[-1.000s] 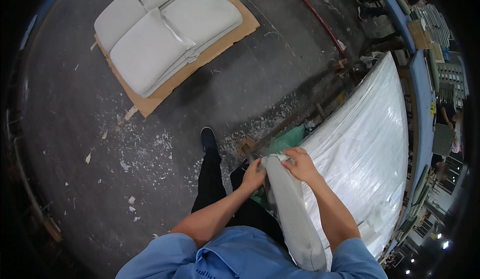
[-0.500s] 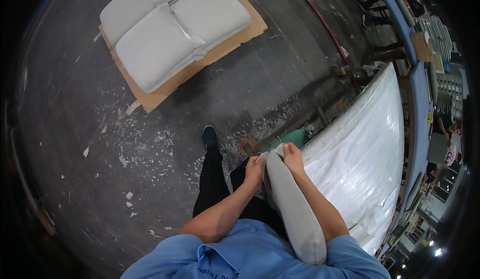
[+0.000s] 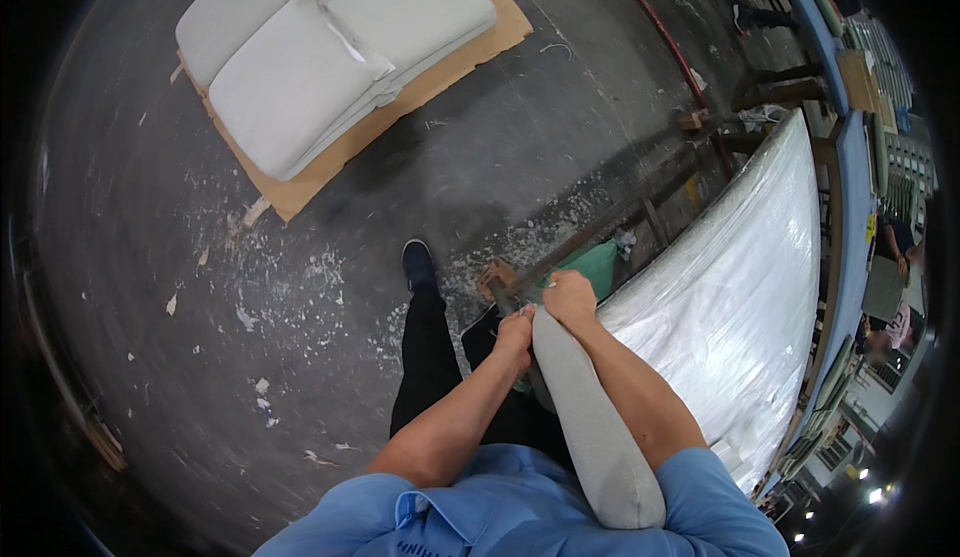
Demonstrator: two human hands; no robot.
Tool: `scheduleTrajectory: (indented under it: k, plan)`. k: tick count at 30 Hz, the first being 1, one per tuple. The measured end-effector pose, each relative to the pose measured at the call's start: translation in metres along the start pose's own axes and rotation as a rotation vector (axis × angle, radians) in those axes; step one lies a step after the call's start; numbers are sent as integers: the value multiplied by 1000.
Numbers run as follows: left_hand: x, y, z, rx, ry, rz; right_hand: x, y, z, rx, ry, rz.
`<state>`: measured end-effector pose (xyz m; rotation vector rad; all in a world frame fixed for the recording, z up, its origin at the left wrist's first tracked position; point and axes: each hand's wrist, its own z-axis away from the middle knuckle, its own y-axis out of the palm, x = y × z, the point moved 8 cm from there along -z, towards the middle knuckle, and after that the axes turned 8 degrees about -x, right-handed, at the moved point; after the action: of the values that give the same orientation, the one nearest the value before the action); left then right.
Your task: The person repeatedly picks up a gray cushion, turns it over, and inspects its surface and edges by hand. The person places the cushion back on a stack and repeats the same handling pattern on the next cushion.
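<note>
Left hand (image 3: 515,335): fingers curled closed on the far end of a long grey foam slab (image 3: 590,422), gripping its left edge. Right hand (image 3: 568,295): likewise clenched over the same far end, just beside the left hand, on the right corner. Grey foam slab: seen edge-on, narrow and rounded, matte and soft-looking, running from the hands back toward the person's chest between the two bare forearms; its near end lies against a blue collared shirt (image 3: 520,512). Plastic-wrapped stack (image 3: 745,287): large pale panel to the right of the slab, glossy and wrinkled film, curved long edge, touching or just beside the right forearm. Green fabric piece (image 3: 600,262): small, partly hidden, just beyond the right hand. Metal frame bar (image 3: 620,212): dark, thin, running diagonally away to the far right from the hands. Dark shoe (image 3: 417,262): on the floor, far side of the hands, at the end of a black trouser leg. Concrete floor (image 3: 200,307): dark grey, rough, scattered with white flecks and scraps. Cardboard sheet (image 3: 330,162): brown, flat, far left, bearing a stack of pale grey cushions (image 3: 300,77), rectangular with softened corners, smooth-faced, laid side by side.
</note>
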<state>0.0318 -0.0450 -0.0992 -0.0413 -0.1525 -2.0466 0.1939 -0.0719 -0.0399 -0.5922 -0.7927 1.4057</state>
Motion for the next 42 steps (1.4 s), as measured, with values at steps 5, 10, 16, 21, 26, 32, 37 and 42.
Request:
scheduleTrajectory:
  k: [5,10,16,21,26,32,37,42]
  plan:
    - [0,2,-4,-59,-76,-47,-4,5,-4,-31,-46,-39]
    - [-6,10,-17,33,-58,-97,-1,3,-14,-68,-52,-101]
    - [-19,16,14,24,-19,-120,-6,-4,1,-104,17,-90]
    - [-73,-2,25,-169,642,-806,12,-25,5,-154,-46,-80]
    - [-91,37,225,505,930,-708,-18,-29,11,-151,-61,-234]
    - [-76,47,260,903,838,-1007,-118,-107,96,-365,-51,-677]
    - [-64,62,218,787,503,-1306,-298,-69,250,-185,445,-474]
    - [-45,110,165,644,739,-2202,-300,-7,272,-249,422,-506]
